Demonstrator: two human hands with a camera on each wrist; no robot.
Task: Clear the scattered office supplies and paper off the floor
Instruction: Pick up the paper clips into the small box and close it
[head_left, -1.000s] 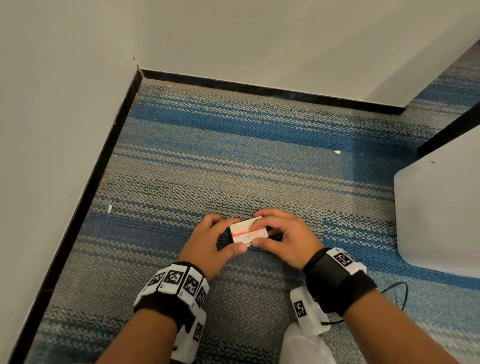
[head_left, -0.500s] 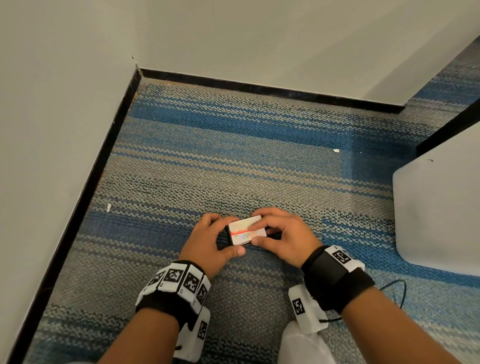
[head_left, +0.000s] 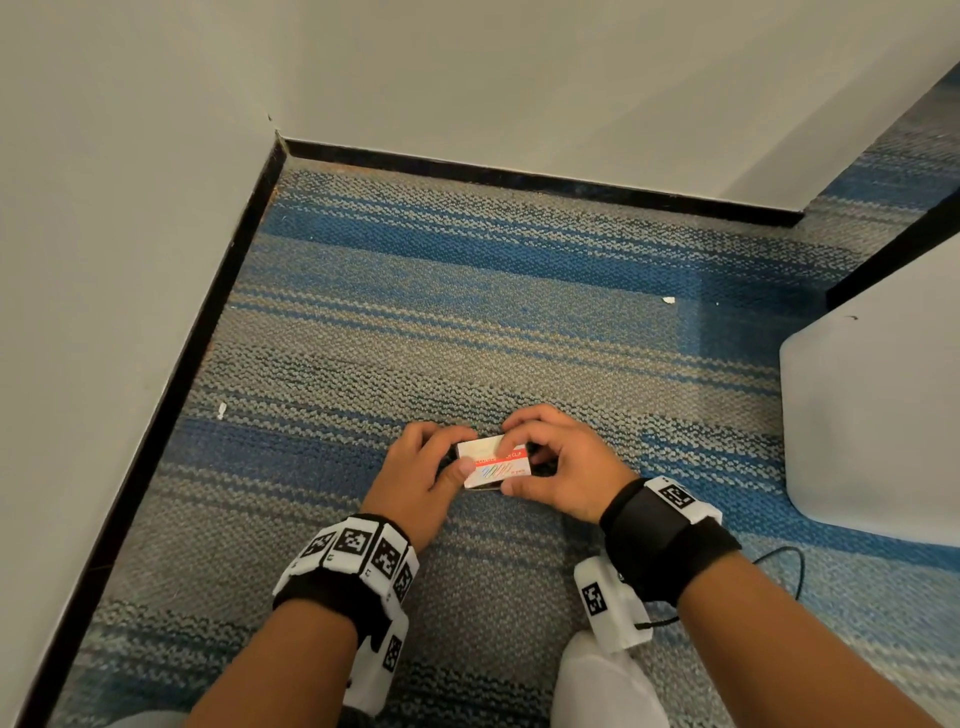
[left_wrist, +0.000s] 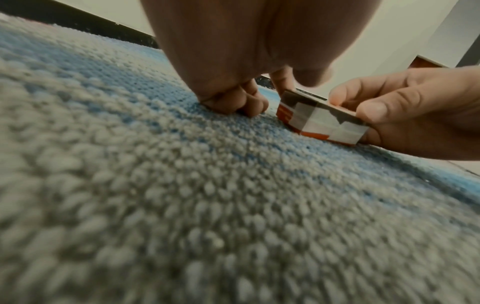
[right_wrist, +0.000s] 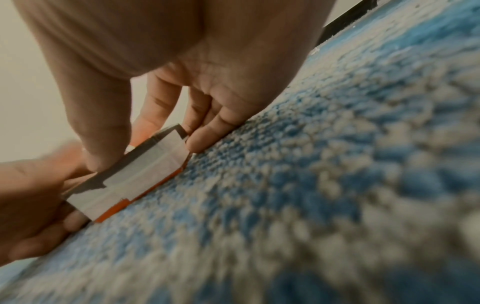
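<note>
A small white and red paper clip box (head_left: 498, 465) sits on the striped carpet between my two hands. My left hand (head_left: 464, 450) holds its left end, thumb on the near corner and forefinger curled over the far side. My right hand (head_left: 511, 467) pinches the right part between thumb and fingers. In the left wrist view the box (left_wrist: 319, 119) touches the carpet, tilted, with taped sides; my left hand's other fingers (left_wrist: 233, 102) are curled on the pile. The right wrist view shows the box (right_wrist: 135, 176) edge-down under my right thumb.
Two tiny white paper scraps (head_left: 669, 300) (head_left: 222, 410) lie on the carpet. White walls with black skirting (head_left: 171, 395) close off the left and far sides. A white panel (head_left: 872, 415) stands at the right. A black cable (head_left: 779, 561) loops by my right wrist.
Both hands stay on the box at the same spot on the carpet. The box has turned a little between the fingers.
</note>
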